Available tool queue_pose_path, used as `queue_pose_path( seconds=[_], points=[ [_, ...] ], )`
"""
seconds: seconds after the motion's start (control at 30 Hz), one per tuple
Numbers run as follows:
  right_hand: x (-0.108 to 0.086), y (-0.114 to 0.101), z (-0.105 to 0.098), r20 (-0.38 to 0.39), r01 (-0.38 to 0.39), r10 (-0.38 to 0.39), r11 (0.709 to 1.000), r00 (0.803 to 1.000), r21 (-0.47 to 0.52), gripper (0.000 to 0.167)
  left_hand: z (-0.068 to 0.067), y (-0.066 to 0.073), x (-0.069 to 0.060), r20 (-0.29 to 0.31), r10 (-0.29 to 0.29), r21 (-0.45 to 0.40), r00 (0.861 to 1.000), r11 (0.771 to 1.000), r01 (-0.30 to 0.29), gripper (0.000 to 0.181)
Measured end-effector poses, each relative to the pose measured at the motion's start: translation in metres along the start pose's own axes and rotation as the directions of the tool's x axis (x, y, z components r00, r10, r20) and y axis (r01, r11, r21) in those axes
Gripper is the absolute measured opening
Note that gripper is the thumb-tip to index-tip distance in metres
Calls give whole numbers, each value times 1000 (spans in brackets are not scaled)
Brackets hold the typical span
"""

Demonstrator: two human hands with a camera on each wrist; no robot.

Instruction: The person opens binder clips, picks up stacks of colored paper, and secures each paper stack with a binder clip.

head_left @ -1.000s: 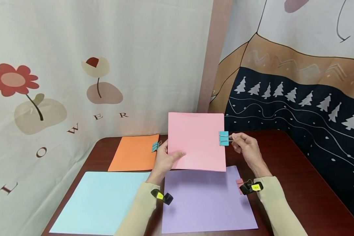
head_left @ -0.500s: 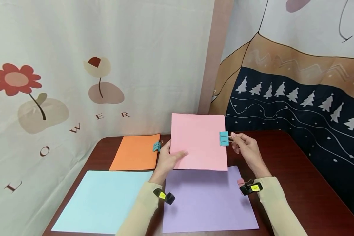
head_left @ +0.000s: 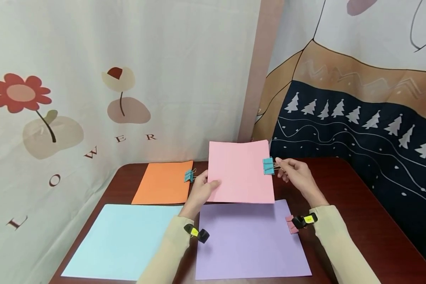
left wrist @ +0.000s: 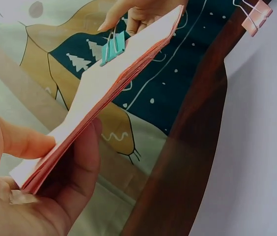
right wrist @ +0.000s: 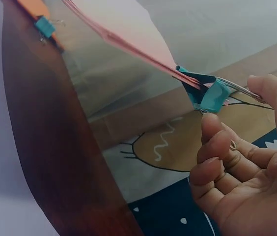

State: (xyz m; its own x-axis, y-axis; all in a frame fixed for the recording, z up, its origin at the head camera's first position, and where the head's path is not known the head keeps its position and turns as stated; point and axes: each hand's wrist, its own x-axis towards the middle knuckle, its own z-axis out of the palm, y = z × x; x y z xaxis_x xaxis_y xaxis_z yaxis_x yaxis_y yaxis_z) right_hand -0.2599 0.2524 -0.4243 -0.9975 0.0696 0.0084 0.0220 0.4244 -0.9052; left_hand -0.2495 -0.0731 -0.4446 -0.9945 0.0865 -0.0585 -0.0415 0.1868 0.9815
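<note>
My left hand (head_left: 198, 192) grips a stack of pink paper (head_left: 239, 171) by its left edge, thumb in front and fingers behind. The layered edge of the pink paper (left wrist: 106, 96) shows in the left wrist view. A teal binder clip (head_left: 268, 166) sits over the stack's right edge. My right hand (head_left: 298, 176) pinches its wire handles between thumb and index finger. Seen from the right wrist, the teal clip (right wrist: 212, 96) has its jaws around the paper edge. Below the raised stack lies purple paper (head_left: 252, 248), with a pink binder clip (head_left: 291, 224) on its right edge.
Orange paper (head_left: 165, 183) with another teal binder clip (head_left: 189, 176) lies at the back left of the dark wooden table (head_left: 355, 221). Light blue paper (head_left: 124, 240) lies at the front left. Printed curtains (head_left: 184, 79) hang behind the table.
The pink stack has shifted slightly right in view, and its top edge now bows and slants. My right wrist has turned a little. Both hands keep their hold.
</note>
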Motion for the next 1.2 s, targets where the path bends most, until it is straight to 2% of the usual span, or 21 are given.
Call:
queue_pose_path(
  seconds=[0.17, 0.4, 0.6, 0.87, 1.2],
  points=[
    [10, 0, -1, 27, 12, -10, 999, 1000, -51, 72, -2, 0, 5, 31, -8, -9, 999, 1000, 8, 41],
    [21, -2, -2, 57, 28, -23, 994, 998, -105, 71, -3, 3, 11, 35, -41, 20, 999, 999, 41, 37],
    [28, -2, -1, 84, -9, 24, 985, 996, -170, 71, -4, 3, 19, 34, -77, 69, 996, 995, 75, 32],
    [41, 8, 7, 128, -21, 55, 967, 990, -253, 69, -1, 1, 29, 24, -131, 144, 991, 982, 126, 37],
    [54, 12, 17, 189, -31, 97, 946, 977, -324, 68, 1, -8, 37, 15, -217, 188, 976, 959, 211, 44]
  ],
)
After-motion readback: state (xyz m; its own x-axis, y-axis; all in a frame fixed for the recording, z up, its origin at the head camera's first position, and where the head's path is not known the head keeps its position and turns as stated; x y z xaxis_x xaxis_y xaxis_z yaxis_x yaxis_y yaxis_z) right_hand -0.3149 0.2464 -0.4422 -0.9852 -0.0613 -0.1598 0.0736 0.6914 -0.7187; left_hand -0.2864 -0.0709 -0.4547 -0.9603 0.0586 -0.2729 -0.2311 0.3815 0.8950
